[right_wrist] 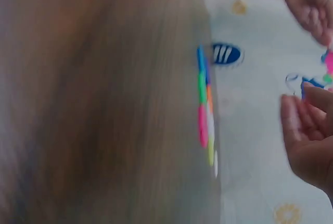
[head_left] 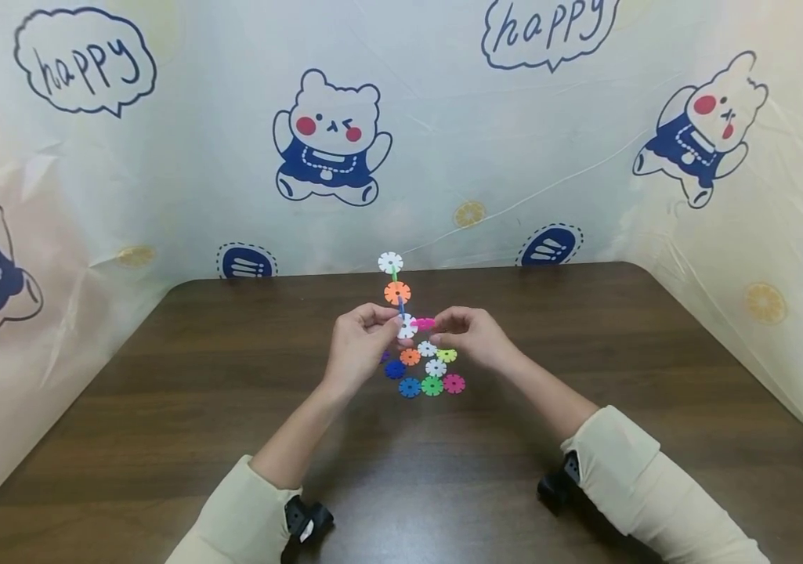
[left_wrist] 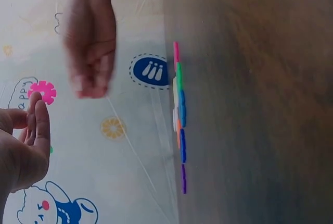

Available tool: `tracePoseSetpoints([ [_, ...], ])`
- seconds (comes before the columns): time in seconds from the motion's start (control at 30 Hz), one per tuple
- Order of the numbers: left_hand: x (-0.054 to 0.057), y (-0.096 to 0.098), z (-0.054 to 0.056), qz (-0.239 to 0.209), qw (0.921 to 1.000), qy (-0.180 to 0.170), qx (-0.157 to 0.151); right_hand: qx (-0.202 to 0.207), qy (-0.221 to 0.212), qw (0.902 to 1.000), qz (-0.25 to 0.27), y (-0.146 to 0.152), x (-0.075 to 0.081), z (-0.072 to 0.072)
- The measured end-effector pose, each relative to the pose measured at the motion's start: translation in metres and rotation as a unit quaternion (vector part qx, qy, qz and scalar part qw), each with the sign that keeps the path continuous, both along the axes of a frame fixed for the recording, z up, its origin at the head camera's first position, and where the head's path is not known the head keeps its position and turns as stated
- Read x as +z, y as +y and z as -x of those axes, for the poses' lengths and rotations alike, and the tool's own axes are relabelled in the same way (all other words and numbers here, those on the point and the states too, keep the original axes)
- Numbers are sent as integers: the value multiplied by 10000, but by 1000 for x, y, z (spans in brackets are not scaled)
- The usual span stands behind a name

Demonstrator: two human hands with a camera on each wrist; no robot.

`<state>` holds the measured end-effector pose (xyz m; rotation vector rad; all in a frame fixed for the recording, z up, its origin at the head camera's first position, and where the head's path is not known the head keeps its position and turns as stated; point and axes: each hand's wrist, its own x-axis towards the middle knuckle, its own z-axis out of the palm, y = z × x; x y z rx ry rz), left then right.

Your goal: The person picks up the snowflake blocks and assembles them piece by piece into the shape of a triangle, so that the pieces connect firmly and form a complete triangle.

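Note:
My left hand (head_left: 359, 352) pinches a white notched plastic disc (head_left: 407, 327) between thumb and fingers. That disc is the low end of an upright chain, with a blue disc (head_left: 402, 306) edge-on, an orange disc (head_left: 397, 294), a green disc edge-on and a white disc (head_left: 390, 262) on top. A pink disc (head_left: 425, 323) sticks out from its right side; the left wrist view shows this pink disc (left_wrist: 42, 92) face-on at the left fingertips. Just right of it is my right hand (head_left: 475, 337), its fingers bent and apart from the disc in the left wrist view.
Loose notched discs lie on the brown table (head_left: 197, 423) below the hands, among them an orange disc (head_left: 410, 357), a green disc (head_left: 432, 385) and a pink disc (head_left: 453, 383). A printed cloth (head_left: 443, 157) with bears hangs behind the table's far edge.

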<state>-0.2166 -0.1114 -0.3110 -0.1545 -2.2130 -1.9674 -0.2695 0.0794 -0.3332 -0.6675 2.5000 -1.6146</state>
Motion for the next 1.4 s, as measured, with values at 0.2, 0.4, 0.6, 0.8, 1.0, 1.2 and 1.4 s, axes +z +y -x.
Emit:
tracePoseSetpoints([
  [0.2,0,0,-1,127,9999,109,-12,145,-1,9827,-1846,10,-15,25],
  [0.4,3,2,-4,217,9995,186,-105,229,-120,9656,-2586,14,-24,37],
  [0.6,10,4,-9,203,9996,182,-116,236,-111,9546,-2968,12,-28,40],
  [0.8,0,1,0,207,9994,282,-44,140,52,9509,-3091,6,-31,42],
  [1.0,1,-1,0,72,9995,298,-40,133,282,9466,-3210,2,-33,46],
  [1.2,1,-2,0,48,9995,297,-65,104,303,9425,-3327,-2,-33,48],
  [1.4,0,-2,0,47,9995,309,-71,-5,363,9468,-3198,0,-33,48],
])
